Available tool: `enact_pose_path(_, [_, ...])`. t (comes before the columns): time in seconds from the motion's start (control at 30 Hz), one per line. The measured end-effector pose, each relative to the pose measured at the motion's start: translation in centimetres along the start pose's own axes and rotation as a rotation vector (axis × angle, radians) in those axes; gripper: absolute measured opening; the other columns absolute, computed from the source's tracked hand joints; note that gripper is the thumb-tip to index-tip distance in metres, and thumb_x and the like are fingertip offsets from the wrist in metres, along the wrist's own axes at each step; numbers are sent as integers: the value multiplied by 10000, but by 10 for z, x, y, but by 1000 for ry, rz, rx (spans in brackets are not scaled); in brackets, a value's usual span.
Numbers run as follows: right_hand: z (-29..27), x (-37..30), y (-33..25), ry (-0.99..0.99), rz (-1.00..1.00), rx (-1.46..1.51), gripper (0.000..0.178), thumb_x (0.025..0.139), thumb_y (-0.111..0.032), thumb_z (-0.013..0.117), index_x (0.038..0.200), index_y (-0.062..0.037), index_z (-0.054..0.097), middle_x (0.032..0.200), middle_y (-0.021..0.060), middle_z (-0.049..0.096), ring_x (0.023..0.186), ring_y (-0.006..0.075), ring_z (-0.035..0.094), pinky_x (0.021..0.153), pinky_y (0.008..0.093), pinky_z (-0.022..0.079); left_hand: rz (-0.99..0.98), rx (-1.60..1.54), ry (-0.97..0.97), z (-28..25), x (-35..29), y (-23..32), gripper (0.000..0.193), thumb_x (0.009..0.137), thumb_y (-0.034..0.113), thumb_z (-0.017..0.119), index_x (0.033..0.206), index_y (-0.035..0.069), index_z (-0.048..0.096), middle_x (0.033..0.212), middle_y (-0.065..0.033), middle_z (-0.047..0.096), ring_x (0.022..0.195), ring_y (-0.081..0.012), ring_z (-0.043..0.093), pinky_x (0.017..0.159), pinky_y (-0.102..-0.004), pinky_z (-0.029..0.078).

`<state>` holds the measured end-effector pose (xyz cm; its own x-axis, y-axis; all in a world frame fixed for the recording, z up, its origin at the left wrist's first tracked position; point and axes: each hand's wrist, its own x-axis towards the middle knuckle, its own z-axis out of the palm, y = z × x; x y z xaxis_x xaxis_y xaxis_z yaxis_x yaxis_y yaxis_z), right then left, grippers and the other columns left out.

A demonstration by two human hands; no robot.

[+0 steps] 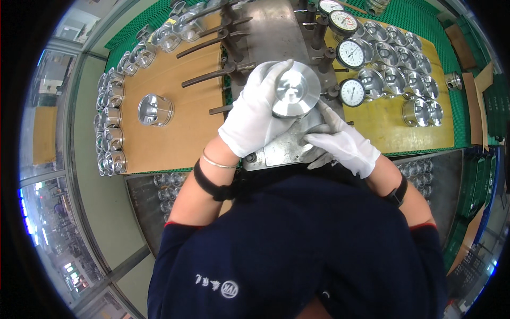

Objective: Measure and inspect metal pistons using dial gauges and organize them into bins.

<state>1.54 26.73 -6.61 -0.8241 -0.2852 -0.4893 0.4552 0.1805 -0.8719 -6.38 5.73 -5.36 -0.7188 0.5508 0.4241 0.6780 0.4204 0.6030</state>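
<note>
A shiny silver engine piston (296, 91) sits over the steel gauge fixture (284, 146) in the middle, its round top facing up. My left hand (257, 109), in a white glove, is closed around the piston's left side, with the fingers along its far edge and the thumb below. My right hand (342, 142), gloved too with grey-stained fingertips, is just right of the piston. Its index finger comes up to the piston's lower right edge; the other fingers are spread apart over the fixture's near corner, partly hidden. Whether the right fingertips touch the piston I cannot tell.
Several dial gauges (351, 92) stand right of the fixture, and clamp handles (204, 78) stick out left. A lone piston (155, 110) stands on the brown board (186, 138); more line its edge. Several pistons (394, 80) crowd the yellow board (382, 133).
</note>
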Motion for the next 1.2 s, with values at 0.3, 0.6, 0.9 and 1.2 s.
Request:
enact_pose_path(0.3, [1, -4, -13, -46, 61, 98, 969, 925, -218, 672, 1593, -46, -9, 1137, 159, 679, 852, 170, 689, 695, 287, 581, -9, 0, -1, 1, 0, 0, 914, 650, 111, 880, 1443, 97, 427, 1309, -186, 526, 1159, -391, 564, 978, -422, 488])
enact_pose_path(0.6, [-4, -26, -15, -59, -55, 139, 830, 930, -179, 671, 1581, -33, 176, 1280, 123, 618, 1074, 146, 619, 930, 282, 513, -646, -749, -212, -21, -2, 36, 520, 822, 32, 669, 1313, -48, 517, 1271, -210, 598, 1159, -343, 606, 1018, -389, 468])
enact_pose_path(0.9, [-112, -91, 62, 746, -505, -416, 441, 989, -250, 540, 1302, 61, 541, 1211, 154, 635, 1091, 205, 643, 924, 330, 540, -427, -160, 293, -88, -34, -6, 358, 959, 38, 568, 1307, -47, 565, 1208, -145, 650, 1051, -206, 662, 913, -322, 531])
enact_pose_path(1.2, [-174, -56, 148, 870, 141, 440, 426, 1035, -366, 480, 1384, -124, 505, 1248, 108, 613, 959, 224, 684, 582, 336, 627, 547, -807, -632, -184, -24, 71, 420, 1016, 301, 498, 1062, -97, 624, 1011, -201, 653, 858, -258, 654, 730, -350, 550])
